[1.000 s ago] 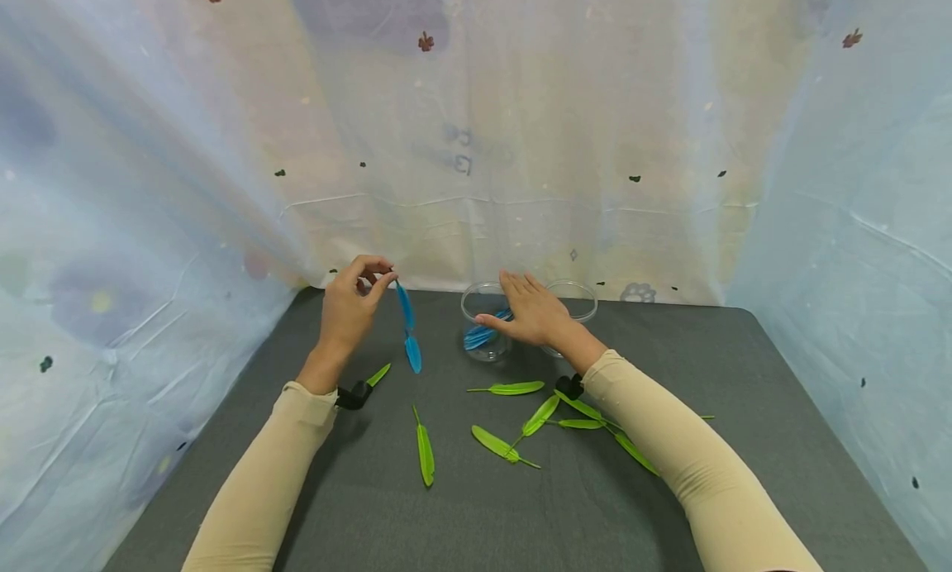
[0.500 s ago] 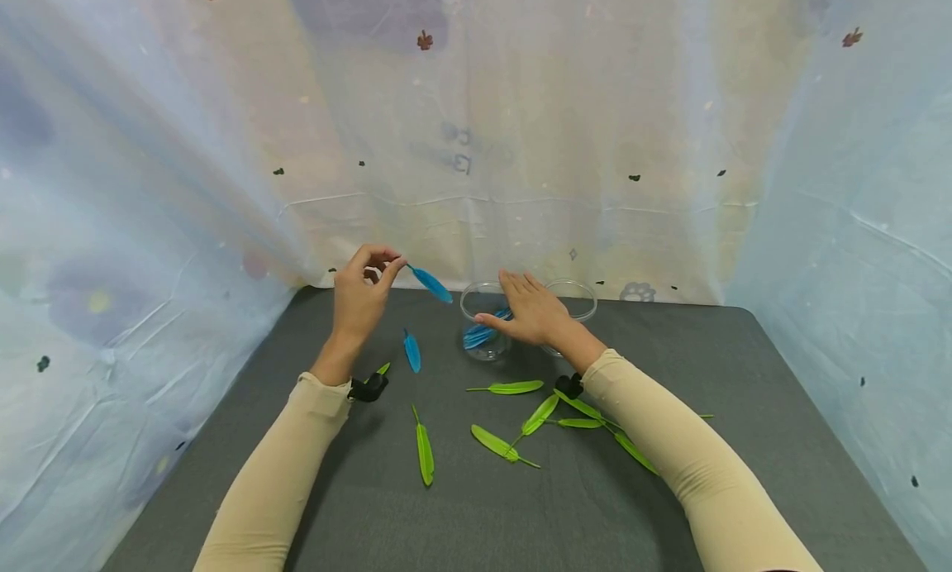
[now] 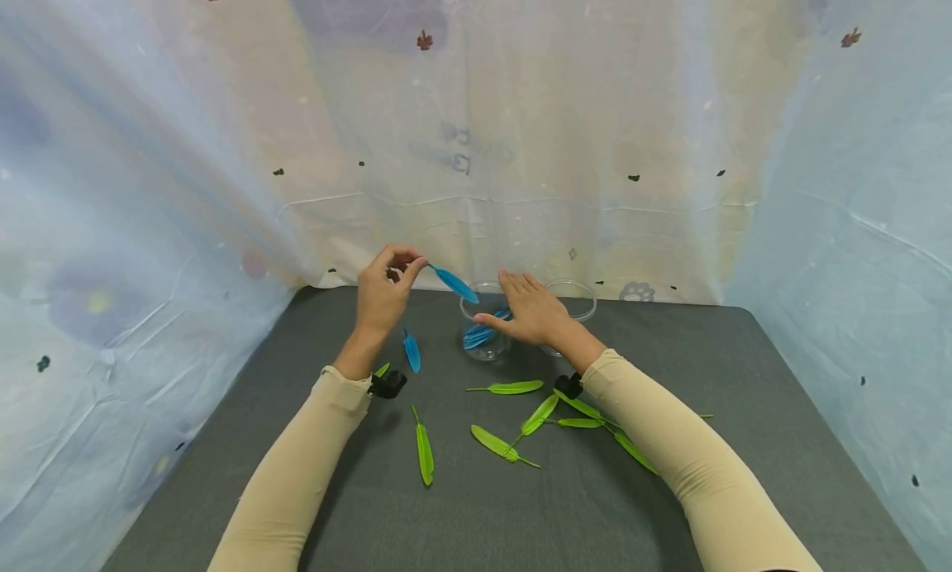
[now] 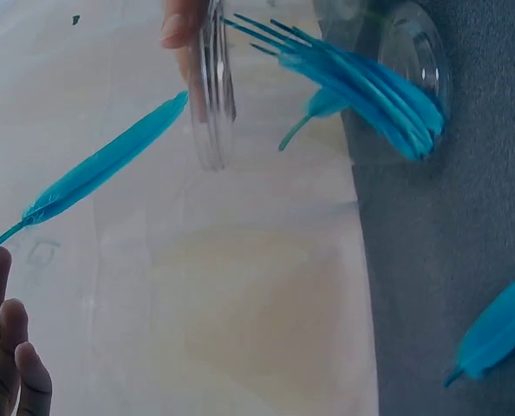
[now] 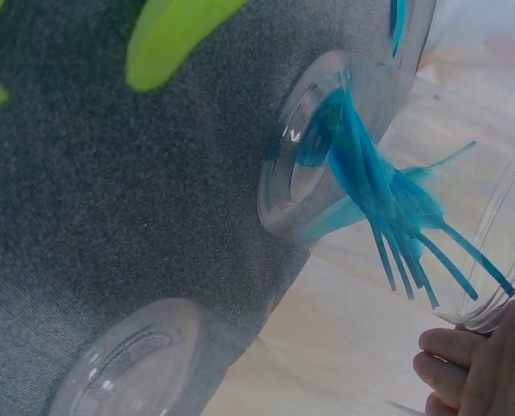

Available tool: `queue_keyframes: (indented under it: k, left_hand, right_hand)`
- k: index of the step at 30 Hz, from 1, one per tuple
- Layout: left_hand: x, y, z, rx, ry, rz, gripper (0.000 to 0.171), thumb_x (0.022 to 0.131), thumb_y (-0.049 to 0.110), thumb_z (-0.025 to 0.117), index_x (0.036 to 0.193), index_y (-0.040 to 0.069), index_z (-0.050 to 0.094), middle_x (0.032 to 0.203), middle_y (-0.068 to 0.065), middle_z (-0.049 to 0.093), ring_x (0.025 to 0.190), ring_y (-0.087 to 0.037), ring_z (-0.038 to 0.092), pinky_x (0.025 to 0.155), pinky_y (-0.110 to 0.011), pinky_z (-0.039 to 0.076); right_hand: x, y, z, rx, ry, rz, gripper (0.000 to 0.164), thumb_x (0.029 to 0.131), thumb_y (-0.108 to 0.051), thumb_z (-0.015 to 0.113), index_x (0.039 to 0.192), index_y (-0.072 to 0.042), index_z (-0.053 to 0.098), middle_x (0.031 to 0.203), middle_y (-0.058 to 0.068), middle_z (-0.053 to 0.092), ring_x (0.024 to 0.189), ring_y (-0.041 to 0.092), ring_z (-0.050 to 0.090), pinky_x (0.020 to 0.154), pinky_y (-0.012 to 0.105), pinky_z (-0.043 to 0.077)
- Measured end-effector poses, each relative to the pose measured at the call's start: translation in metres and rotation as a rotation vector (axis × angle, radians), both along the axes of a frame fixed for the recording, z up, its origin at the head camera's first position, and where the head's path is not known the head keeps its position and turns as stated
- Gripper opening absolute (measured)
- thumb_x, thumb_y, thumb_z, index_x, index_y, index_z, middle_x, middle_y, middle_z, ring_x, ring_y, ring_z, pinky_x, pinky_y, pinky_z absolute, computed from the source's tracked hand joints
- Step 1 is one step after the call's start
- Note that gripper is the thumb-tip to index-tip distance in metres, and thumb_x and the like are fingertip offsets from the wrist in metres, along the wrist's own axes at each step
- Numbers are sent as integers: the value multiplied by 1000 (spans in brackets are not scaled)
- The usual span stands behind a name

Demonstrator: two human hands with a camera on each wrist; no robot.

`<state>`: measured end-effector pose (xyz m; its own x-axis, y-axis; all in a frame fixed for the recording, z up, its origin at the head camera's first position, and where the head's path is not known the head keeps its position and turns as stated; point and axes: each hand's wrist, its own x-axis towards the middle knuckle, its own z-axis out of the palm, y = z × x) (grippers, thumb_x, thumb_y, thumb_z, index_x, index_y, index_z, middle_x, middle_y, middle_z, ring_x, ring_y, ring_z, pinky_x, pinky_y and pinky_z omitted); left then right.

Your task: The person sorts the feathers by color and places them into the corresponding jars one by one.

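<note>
High at the left of the jars, my left hand (image 3: pixel 383 299) pinches a blue feather (image 3: pixel 455 285) by its quill. The feather slants down to the right, its tip overlapping the mouth of a clear jar (image 3: pixel 487 355) in the head view. Several blue feathers (image 5: pixel 370 173) lean inside that jar, quills upward. My right hand (image 3: pixel 534 312) rests at the jar's rim, fingers straight and thumb out to the left; the right wrist view shows its fingers (image 5: pixel 453 347) right at the rim. One loose blue feather (image 3: pixel 412 353) lies on the dark tabletop, left of the jar.
A second clear jar (image 3: pixel 595 304) stands to the right, partly behind my right hand. Several green feathers, such as one at front left (image 3: pixel 425 455) and one near the middle (image 3: pixel 516 388), lie scattered on the cloth. A patterned curtain (image 3: pixel 476 225) hangs behind the table.
My left hand has lifted the blue feather away from the loose one on the table and carried it right, to the jar's mouth. The right hand stays in place.
</note>
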<state>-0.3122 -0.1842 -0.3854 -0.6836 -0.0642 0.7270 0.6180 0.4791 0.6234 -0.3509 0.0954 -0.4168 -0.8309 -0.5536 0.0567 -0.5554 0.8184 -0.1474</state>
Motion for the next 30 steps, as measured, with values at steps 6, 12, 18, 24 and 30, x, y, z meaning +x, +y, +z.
queue_keyframes:
  k: [6, 12, 18, 24, 30]
  left_hand:
    - [-3, 7, -5, -25, -37, -6, 17, 103, 24, 76, 111, 9, 75, 99, -7, 75, 87, -17, 64, 71, -28, 46]
    - [-8, 14, -12, -60, -77, -28, 17, 105, 27, 74, 111, 11, 75, 100, -6, 76, 86, -20, 65, 71, -31, 48]
    - [-16, 18, -20, -78, -130, -21, 18, 105, 28, 73, 112, 12, 75, 101, -6, 76, 88, -20, 67, 74, -33, 50]
    - [-20, 24, -26, -96, -174, -39, 17, 105, 28, 73, 111, 12, 76, 101, -5, 77, 86, -21, 67, 75, -36, 52]
    - [-22, 31, -30, -117, -210, -54, 17, 106, 27, 72, 113, 12, 76, 102, -5, 78, 87, -21, 68, 77, -39, 55]
  right_hand:
    - [-1, 0, -2, -14, 9, 3, 109, 103, -79, 43, 172, 0, 13, 178, 17, 18, 165, 33, 17, 137, 48, 6]
    - [-1, 0, -1, -14, 1, -2, 109, 103, -79, 44, 172, -1, 12, 178, 17, 18, 166, 32, 16, 137, 47, 5]
    - [0, 0, 0, -9, -7, -2, 110, 103, -79, 43, 172, -1, 9, 178, 17, 16, 166, 32, 16, 137, 47, 4]
    - [0, 0, 0, -4, -9, -3, 109, 103, -79, 43, 172, -2, 8, 178, 17, 16, 166, 32, 15, 137, 47, 4]
    - [1, -1, 1, -4, -7, -2, 109, 103, -79, 43, 172, -1, 11, 178, 17, 16, 166, 31, 15, 137, 47, 4]
